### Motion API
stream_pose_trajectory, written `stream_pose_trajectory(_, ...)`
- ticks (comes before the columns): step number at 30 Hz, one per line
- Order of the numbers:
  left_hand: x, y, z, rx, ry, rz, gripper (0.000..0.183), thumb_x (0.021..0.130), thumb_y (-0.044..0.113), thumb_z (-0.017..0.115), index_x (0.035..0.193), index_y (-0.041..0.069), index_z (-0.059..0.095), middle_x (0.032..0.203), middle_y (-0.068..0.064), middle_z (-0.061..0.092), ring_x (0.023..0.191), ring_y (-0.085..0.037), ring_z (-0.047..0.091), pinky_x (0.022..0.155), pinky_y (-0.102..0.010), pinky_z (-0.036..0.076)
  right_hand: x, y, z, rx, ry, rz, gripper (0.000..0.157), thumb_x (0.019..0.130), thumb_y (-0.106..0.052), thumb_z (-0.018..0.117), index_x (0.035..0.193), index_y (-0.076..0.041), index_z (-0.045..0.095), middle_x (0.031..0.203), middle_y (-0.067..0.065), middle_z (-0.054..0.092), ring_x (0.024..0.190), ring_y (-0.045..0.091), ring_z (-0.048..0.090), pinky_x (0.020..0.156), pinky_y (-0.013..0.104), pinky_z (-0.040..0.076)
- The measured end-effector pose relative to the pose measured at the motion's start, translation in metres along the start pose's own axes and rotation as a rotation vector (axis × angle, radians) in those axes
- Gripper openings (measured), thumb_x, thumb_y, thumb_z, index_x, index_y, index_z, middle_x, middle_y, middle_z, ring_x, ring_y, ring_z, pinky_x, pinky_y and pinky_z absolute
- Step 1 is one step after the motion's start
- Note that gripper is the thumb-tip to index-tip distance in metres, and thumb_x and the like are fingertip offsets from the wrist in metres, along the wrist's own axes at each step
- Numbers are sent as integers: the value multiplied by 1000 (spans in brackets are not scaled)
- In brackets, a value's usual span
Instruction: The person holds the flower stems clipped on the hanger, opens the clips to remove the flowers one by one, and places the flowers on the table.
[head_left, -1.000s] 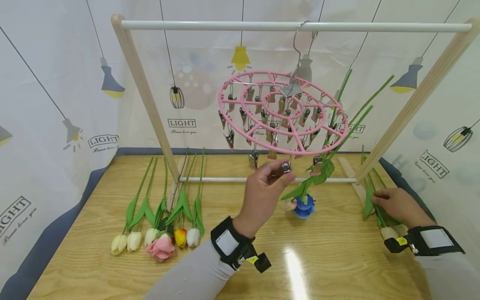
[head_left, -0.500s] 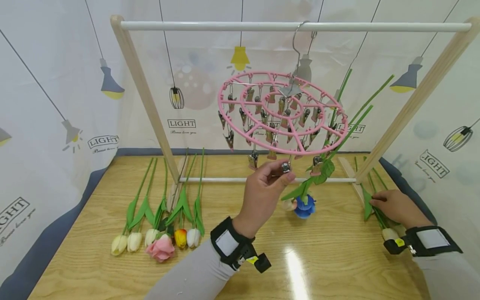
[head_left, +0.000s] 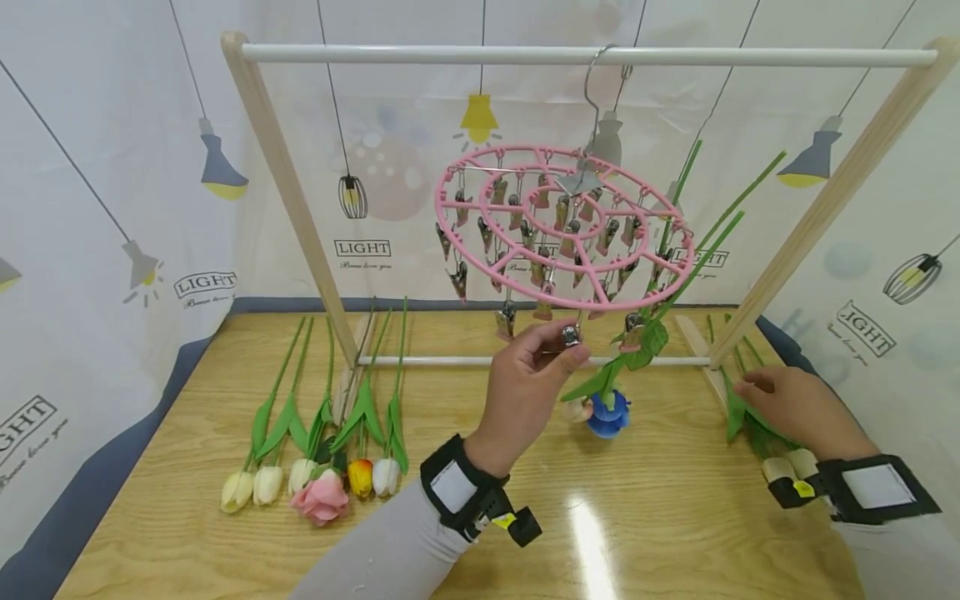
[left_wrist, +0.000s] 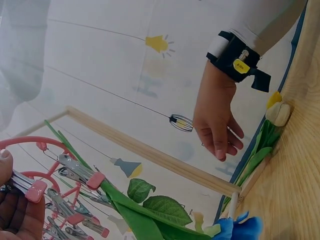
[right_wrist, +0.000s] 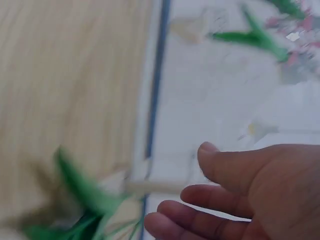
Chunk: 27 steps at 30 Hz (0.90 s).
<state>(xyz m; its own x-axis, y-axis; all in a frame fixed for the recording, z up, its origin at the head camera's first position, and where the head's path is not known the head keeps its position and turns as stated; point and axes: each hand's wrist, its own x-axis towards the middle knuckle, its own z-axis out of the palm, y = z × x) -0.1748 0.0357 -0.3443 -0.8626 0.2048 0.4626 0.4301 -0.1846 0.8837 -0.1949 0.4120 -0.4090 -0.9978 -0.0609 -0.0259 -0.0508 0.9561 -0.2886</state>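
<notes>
My left hand (head_left: pixel 525 387) pinches a metal clip (left_wrist: pixel 29 186) with a pink tip, which hangs from the near rim of a round pink clip hanger (head_left: pixel 555 293). Beside it a blue flower (head_left: pixel 609 415) hangs head down, its stem up through the hanger, with a pale flower (head_left: pixel 577 409) behind. At the right, my right hand (head_left: pixel 806 408) is over several tulips (head_left: pixel 776 468) lying on the table. Its fingers are loosely bent with nothing between them, apart from the stems in the left wrist view.
The hanger hooks onto the white bar (head_left: pixel 420 54) of a wooden-legged rack (head_left: pixel 288 192). Left of it, several tulips (head_left: pixel 267 485) and a pink rose (head_left: pixel 322 496) lie on the wooden table (head_left: pixel 517 542). A printed cloth (head_left: pixel 405 108) hangs behind.
My right hand was down at the tulips' stems and has come up off them, with its fingers loosened. The stems there have shifted slightly. My left hand keeps its pinch on the clip.
</notes>
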Motion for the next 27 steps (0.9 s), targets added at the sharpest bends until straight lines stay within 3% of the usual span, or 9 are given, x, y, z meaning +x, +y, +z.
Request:
stream_pose_trajectory(3,0,0,0,8,-3,-1,34,88,15,63,121,7,60,106,-17,63,94,-17,60,81,-29,55,-7,-26,-10,68,47,-30,65,96,-52,38,131,3,49,119,32,57,100,43,55,74,57,48)
stream_pose_trajectory(7,0,1,-1,11,-9,0,34,89,15,63,121,6,59,106,-15,63,94,-17,60,81,-29,55,-17,-64,-17,221,162,-68,52,95,-49,44,130,-11,53,117,21,62,102,35,55,76,56,50)
stream_pose_trajectory(10,0,1,-1,11,-10,3,34,89,15,62,121,5,59,106,-16,62,94,-17,61,81,-29,55,-22,-88,-15,333,248,-110,41,94,-44,50,126,-21,57,114,5,64,101,21,56,78,40,54)
stream_pose_trajectory(14,0,0,-1,12,-9,12,34,89,14,62,121,6,59,105,-16,62,93,-17,61,81,-30,55,-23,-107,-9,485,308,-207,35,93,-30,56,127,-22,57,113,2,64,100,11,58,77,15,51)
stream_pose_trajectory(19,0,1,0,2,-7,14,34,88,13,63,121,6,59,103,-17,62,93,-18,61,80,-30,55,-16,-120,4,654,311,-281,41,90,-21,60,131,-20,54,117,8,65,103,14,59,79,14,51)
stream_pose_trajectory(27,0,0,1,14,-11,10,35,88,15,63,123,9,59,104,-16,62,92,-18,61,81,-31,55,-3,-131,24,879,204,-321,42,92,-19,57,134,-18,50,125,7,60,114,22,52,88,18,49)
